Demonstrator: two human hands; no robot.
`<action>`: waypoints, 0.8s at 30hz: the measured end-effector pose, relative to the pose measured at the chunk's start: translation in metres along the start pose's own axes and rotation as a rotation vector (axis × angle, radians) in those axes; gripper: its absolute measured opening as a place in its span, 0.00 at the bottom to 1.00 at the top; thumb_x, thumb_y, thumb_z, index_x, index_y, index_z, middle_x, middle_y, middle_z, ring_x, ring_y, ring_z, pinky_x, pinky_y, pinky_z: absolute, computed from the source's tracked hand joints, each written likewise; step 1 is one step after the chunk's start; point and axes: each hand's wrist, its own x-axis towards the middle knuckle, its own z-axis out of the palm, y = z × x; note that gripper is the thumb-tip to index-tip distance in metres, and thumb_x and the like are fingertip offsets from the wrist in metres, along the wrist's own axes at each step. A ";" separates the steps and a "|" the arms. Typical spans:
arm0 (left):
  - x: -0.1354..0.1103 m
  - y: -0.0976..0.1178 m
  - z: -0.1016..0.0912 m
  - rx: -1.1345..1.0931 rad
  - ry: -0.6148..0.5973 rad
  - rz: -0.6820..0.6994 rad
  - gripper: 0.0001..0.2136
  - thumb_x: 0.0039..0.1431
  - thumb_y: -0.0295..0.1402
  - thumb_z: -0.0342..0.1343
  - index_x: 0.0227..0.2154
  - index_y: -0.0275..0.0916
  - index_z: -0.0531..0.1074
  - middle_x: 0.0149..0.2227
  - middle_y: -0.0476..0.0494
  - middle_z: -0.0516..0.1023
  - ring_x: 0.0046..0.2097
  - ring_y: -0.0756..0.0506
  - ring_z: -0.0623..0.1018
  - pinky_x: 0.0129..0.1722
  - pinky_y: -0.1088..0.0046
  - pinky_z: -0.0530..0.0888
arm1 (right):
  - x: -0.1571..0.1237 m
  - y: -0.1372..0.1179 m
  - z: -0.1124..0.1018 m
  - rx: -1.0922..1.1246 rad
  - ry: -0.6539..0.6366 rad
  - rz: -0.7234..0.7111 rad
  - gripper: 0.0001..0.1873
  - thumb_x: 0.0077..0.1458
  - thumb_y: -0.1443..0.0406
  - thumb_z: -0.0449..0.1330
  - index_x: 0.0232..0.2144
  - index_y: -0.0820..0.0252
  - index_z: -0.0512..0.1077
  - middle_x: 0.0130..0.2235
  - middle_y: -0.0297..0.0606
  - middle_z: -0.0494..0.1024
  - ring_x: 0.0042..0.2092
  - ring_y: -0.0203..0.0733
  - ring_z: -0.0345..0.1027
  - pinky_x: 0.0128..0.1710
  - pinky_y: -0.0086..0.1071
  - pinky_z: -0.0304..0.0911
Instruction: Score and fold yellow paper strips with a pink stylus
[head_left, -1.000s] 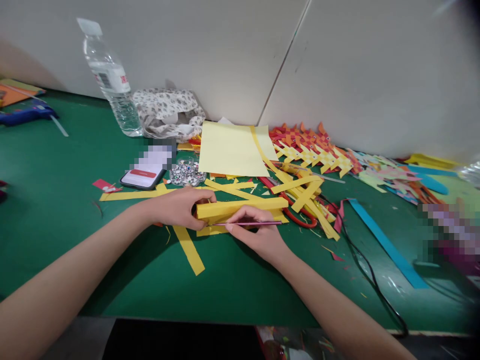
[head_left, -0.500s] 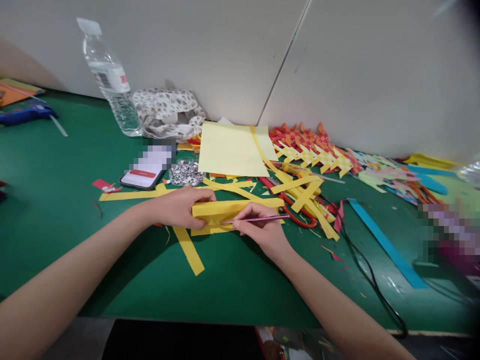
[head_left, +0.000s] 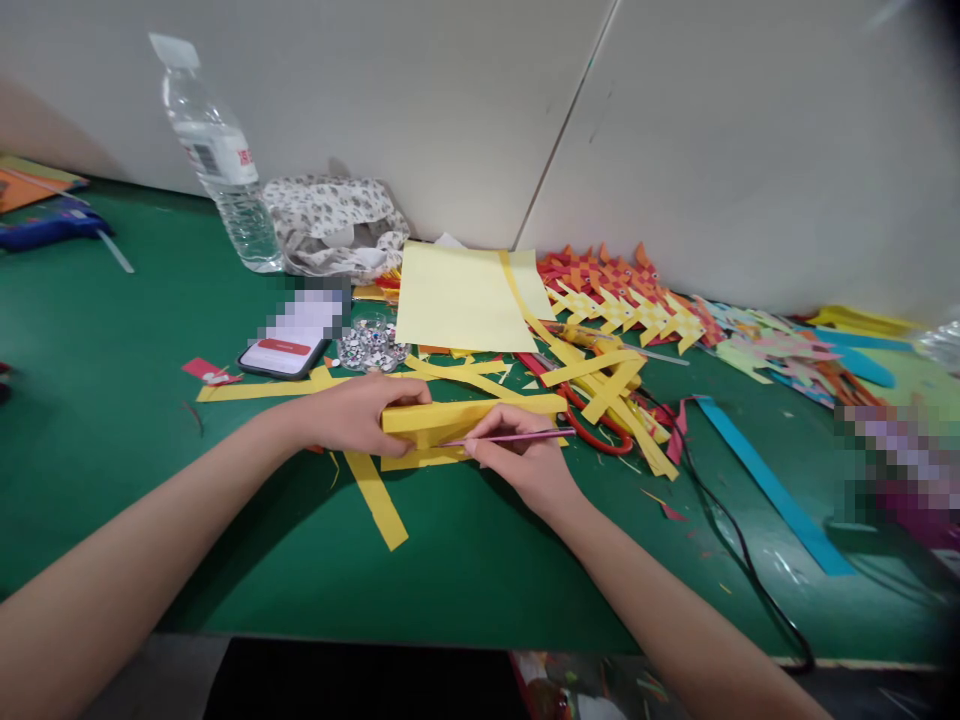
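My left hand (head_left: 360,412) presses down on the left end of a folded yellow paper strip (head_left: 457,414) lying on the green table (head_left: 135,420). My right hand (head_left: 525,462) holds a thin pink pencil (head_left: 517,436) almost flat, its tip resting on the yellow strip near the middle. More loose yellow strips (head_left: 600,385) lie around and under the folded one, and one strip (head_left: 379,500) sticks out toward me.
A water bottle (head_left: 217,160), a patterned cloth (head_left: 334,225), a phone (head_left: 289,345), a pile of googly eyes (head_left: 371,345) and a pale yellow sheet (head_left: 461,298) lie behind. Red scissors (head_left: 592,430), woven paper fish (head_left: 630,295), a blue strip (head_left: 772,490) and a black cable (head_left: 727,540) are right.
My right hand shifted right along the yellow strip and raised the pencil from lying flat under the fingers to a writing hold. My left hand stayed in place.
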 end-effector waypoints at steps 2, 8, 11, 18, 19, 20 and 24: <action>0.000 0.000 0.000 -0.004 -0.003 0.000 0.09 0.46 0.33 0.55 0.32 0.42 0.63 0.30 0.54 0.68 0.31 0.50 0.66 0.27 0.77 0.58 | 0.000 0.001 -0.001 0.008 0.004 -0.008 0.05 0.42 0.68 0.62 0.19 0.59 0.69 0.21 0.31 0.72 0.22 0.33 0.63 0.23 0.28 0.59; 0.000 0.001 -0.001 0.002 -0.011 -0.002 0.10 0.47 0.33 0.55 0.33 0.42 0.63 0.30 0.53 0.69 0.31 0.50 0.67 0.28 0.76 0.59 | 0.002 0.005 -0.001 0.036 0.003 -0.019 0.05 0.42 0.67 0.63 0.20 0.59 0.69 0.22 0.31 0.72 0.22 0.33 0.63 0.24 0.28 0.59; -0.001 0.003 -0.001 0.014 -0.004 0.008 0.10 0.47 0.34 0.54 0.34 0.42 0.64 0.31 0.53 0.70 0.32 0.49 0.67 0.30 0.75 0.60 | 0.001 0.005 -0.001 0.051 0.009 -0.016 0.05 0.43 0.67 0.63 0.20 0.59 0.70 0.23 0.31 0.73 0.23 0.33 0.63 0.24 0.29 0.60; -0.002 0.003 0.000 -0.030 0.029 0.006 0.14 0.50 0.37 0.54 0.41 0.42 0.65 0.33 0.51 0.72 0.34 0.48 0.71 0.31 0.74 0.63 | 0.001 0.004 -0.003 0.084 0.026 0.013 0.05 0.43 0.67 0.62 0.20 0.59 0.69 0.22 0.31 0.72 0.22 0.33 0.62 0.23 0.28 0.59; -0.002 0.002 -0.001 -0.052 0.026 0.007 0.17 0.50 0.37 0.55 0.44 0.43 0.64 0.35 0.50 0.73 0.35 0.47 0.72 0.32 0.74 0.64 | 0.001 0.004 -0.003 0.078 0.025 0.009 0.05 0.42 0.67 0.62 0.20 0.59 0.68 0.21 0.30 0.71 0.22 0.33 0.62 0.23 0.28 0.58; -0.003 0.002 -0.001 -0.079 0.017 0.009 0.20 0.50 0.37 0.55 0.47 0.44 0.62 0.37 0.49 0.74 0.37 0.46 0.73 0.34 0.74 0.65 | 0.001 0.004 -0.003 0.074 0.027 0.005 0.05 0.42 0.67 0.62 0.20 0.59 0.68 0.21 0.30 0.71 0.22 0.33 0.62 0.23 0.28 0.58; -0.006 0.001 -0.003 -0.170 0.023 -0.004 0.28 0.51 0.40 0.56 0.55 0.48 0.57 0.50 0.44 0.71 0.49 0.43 0.72 0.43 0.70 0.67 | 0.001 0.004 -0.003 0.072 0.032 -0.003 0.05 0.42 0.68 0.62 0.20 0.59 0.68 0.21 0.30 0.70 0.22 0.32 0.61 0.22 0.28 0.57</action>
